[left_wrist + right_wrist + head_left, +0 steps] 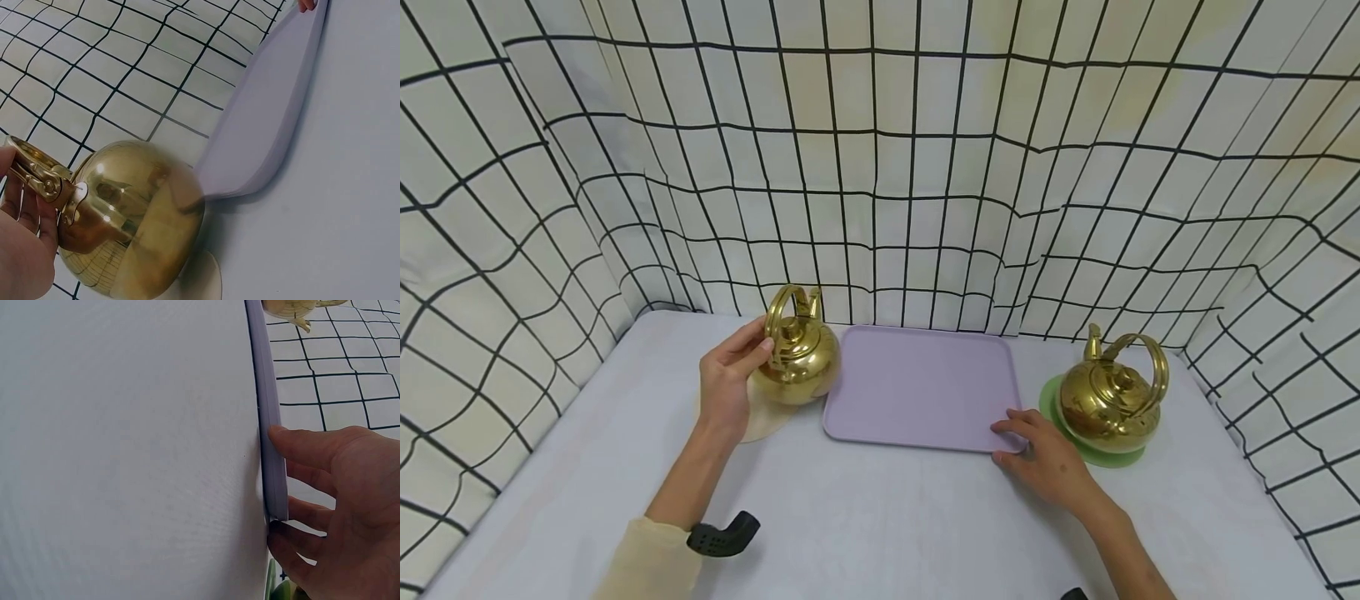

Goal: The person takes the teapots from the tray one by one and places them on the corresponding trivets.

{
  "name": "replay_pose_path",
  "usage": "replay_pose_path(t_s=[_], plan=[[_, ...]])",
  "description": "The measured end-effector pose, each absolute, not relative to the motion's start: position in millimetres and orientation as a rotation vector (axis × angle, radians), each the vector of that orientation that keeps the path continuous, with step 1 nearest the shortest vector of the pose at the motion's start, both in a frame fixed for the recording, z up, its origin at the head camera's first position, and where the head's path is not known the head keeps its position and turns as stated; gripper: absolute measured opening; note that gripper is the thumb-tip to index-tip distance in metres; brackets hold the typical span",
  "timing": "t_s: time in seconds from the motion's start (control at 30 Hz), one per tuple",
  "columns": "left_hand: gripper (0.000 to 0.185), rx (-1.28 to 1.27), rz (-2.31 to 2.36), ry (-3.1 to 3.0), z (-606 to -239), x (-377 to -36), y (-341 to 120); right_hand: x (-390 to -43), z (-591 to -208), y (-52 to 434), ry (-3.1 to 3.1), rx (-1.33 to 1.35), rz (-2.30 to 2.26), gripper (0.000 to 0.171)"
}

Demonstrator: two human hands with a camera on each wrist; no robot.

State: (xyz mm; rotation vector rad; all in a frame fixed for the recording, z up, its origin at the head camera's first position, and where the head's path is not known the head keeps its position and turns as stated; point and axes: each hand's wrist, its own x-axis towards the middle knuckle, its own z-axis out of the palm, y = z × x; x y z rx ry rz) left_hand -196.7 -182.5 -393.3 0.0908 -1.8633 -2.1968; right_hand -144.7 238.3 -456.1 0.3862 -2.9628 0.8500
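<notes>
My left hand grips the side of a shiny golden kettle, thumb near the lid, over a beige coaster. In the left wrist view the kettle fills the lower left beside my left hand; the coaster peeks out below. My right hand pinches the near right corner of a lilac tray. In the right wrist view the thumb lies on one side of the tray's edge and the fingers of my right hand on the other.
A second golden kettle stands on a green coaster right of the tray. A white cloth with black grid lines walls the grey table at the back and both sides.
</notes>
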Motion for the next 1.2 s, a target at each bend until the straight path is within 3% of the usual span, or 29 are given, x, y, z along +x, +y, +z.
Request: replay_pose_path(t_s=[1.2], plan=[[0.037, 0.184, -2.207, -1.705, -391.8, -189.9, -205.9, -143.9, -454.8, 238.1, -2.975, 0.377, 0.852, 0.033]])
